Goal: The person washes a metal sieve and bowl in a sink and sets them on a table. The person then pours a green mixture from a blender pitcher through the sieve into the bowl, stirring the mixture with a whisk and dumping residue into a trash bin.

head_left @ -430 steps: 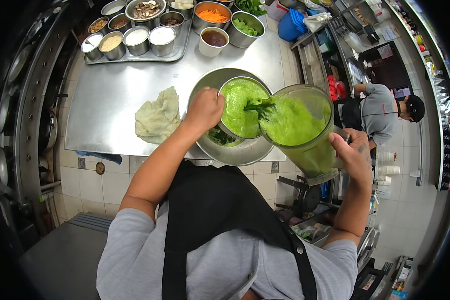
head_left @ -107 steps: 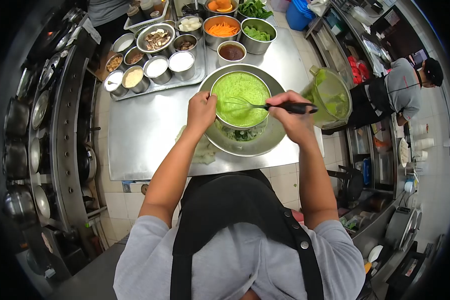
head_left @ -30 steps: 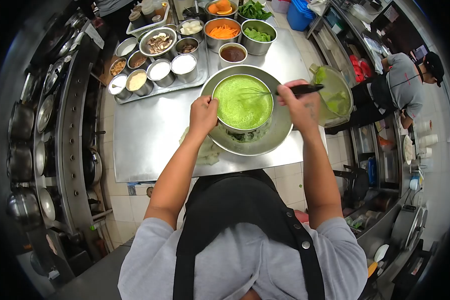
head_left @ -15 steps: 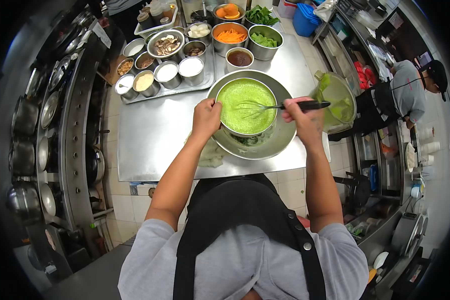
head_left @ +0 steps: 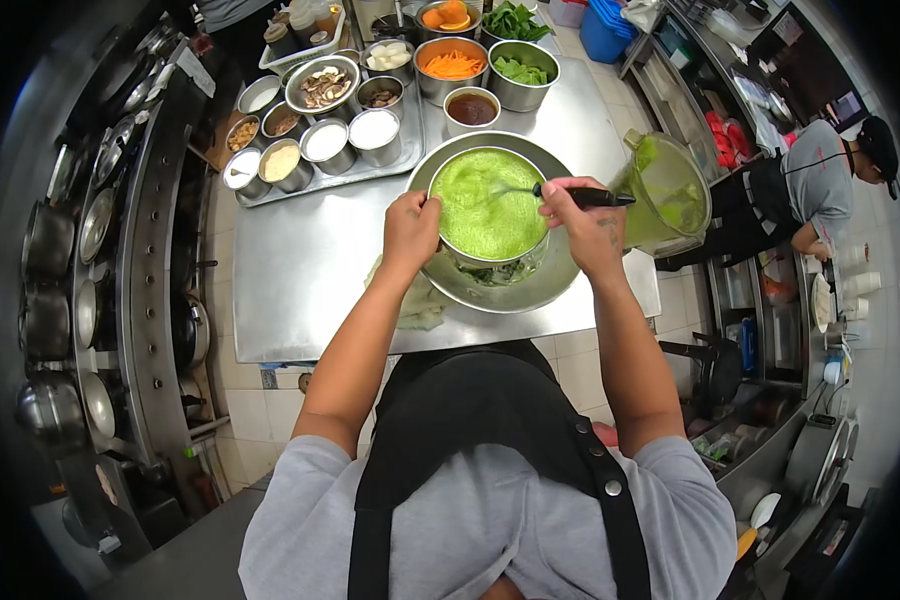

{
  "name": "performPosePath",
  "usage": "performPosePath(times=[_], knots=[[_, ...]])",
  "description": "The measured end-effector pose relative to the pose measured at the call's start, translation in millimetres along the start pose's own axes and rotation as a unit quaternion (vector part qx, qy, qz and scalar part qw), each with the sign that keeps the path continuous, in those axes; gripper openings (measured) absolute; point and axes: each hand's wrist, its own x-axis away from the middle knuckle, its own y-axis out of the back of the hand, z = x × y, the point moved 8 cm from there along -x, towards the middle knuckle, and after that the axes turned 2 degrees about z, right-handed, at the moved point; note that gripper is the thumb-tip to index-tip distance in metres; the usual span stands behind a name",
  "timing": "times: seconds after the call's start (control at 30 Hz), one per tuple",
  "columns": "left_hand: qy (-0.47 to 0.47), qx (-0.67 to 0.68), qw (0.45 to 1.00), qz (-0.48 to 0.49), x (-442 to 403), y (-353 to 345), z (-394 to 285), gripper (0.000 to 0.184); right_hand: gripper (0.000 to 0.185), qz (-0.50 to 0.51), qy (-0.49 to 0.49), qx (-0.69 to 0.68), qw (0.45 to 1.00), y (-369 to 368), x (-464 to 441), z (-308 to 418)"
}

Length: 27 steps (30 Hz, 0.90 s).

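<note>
A round metal container full of frothy green liquid sits inside a wide metal bowl. My left hand is closed on the container's left rim. In my right hand is the black handle of a whisk, fingers wrapped round it. Its wire end dips into the liquid and is mostly hidden. Something glossy with dark green in it shows below the container in the bowl, too unclear to name. A pale, wet-looking cloth lies by the bowl's lower left side.
On the steel table, a tray carries several metal pots of ingredients. Behind the bowl stand a brown sauce, shredded carrots and cut greens. A green-smeared blender jug is at right. Another person works farther right.
My right hand has moved left and slightly up with the whisk. The whisk's wires have sunk deeper into the green liquid. My left hand keeps its hold on the rim.
</note>
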Motion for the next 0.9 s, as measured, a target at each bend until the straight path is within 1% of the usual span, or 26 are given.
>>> performPosePath(times=[0.03, 0.1, 0.13, 0.2, 0.23, 0.27, 0.37, 0.4, 0.43, 0.5, 0.6, 0.7, 0.73, 0.83, 0.87, 0.9], knots=[[0.041, 0.027, 0.999, 0.003, 4.4, -0.3, -1.8, 0.027, 0.021, 0.002, -0.01, 0.006, 1.0, 6.2, 3.0, -1.9], [0.046, 0.026, 0.999, -0.002, 3.4, 3.8, 1.1, 0.027, 0.021, 0.012, -0.03, 0.017, 0.999, 26.5, 4.9, -3.8], [0.049, 0.026, 0.998, -0.006, 2.6, 6.1, 3.7, 0.027, 0.02, -0.01, -0.045, 0.062, 0.997, 40.2, 2.8, -1.8], [-0.022, -0.015, 0.999, -0.025, -3.9, 7.9, 6.2, 0.028, 0.02, -0.047, -0.006, 0.049, 0.998, 37.7, -2.0, 2.2], [-0.035, -0.022, 0.999, -0.026, -6.8, 5.5, 9.4, 0.028, 0.02, -0.068, 0.016, 0.043, 0.997, 35.7, -3.3, 7.4], [-0.048, -0.029, 0.998, -0.028, -9.5, 3.0, 11.7, 0.028, 0.018, -0.049, -0.001, 0.053, 0.997, 24.5, -3.4, 7.5], [-0.022, -0.021, 0.999, -0.027, -8.2, 3.7, 15.9, 0.028, 0.019, 0.009, -0.029, 0.021, 0.999, 15.8, 7.2, -2.4], [-0.021, -0.022, 0.999, -0.031, -8.1, 6.1, 18.1, 0.028, 0.018, 0.004, -0.023, 0.053, 0.998, 26.2, 8.7, 2.8], [-0.02, -0.018, 0.999, -0.035, -9.4, 6.6, 19.4, 0.028, 0.016, -0.034, -0.023, 0.062, 0.997, 38.1, 9.4, 7.8], [-0.017, -0.006, 0.999, -0.037, -9.2, 5.4, 21.2, 0.027, 0.017, -0.082, 0.003, 0.068, 0.994, 44.7, 3.9, 13.0], [-0.003, 0.012, 1.0, -0.018, -3.5, -3.3, 14.8, 0.027, 0.02, -0.012, 0.02, 0.056, 0.998, 12.7, -2.3, -0.8], [0.004, 0.022, 1.0, -0.016, 0.2, 2.0, 10.7, 0.027, 0.018, -0.018, -0.032, 0.044, 0.998, 27.8, 9.7, 3.4], [0.005, 0.027, 0.999, -0.018, -0.1, 3.4, 10.9, 0.027, 0.016, -0.036, -0.031, 0.078, 0.996, 39.9, 7.1, 4.6], [-0.006, -0.003, 1.0, 0.004, -1.1, -1.1, 9.3, 0.026, 0.017, -0.065, 0.01, 0.064, 0.996, 26.6, 0.7, 6.0], [0.0, -0.004, 1.0, 0.006, -1.5, -3.2, 12.4, 0.026, 0.019, -0.022, 0.029, 0.038, 0.999, 15.3, -3.7, -4.8], [0.006, -0.006, 1.0, 0.006, -2.1, -4.2, 16.3, 0.026, 0.019, -0.009, 0.009, 0.039, 0.999, 15.2, -0.6, -6.1]])
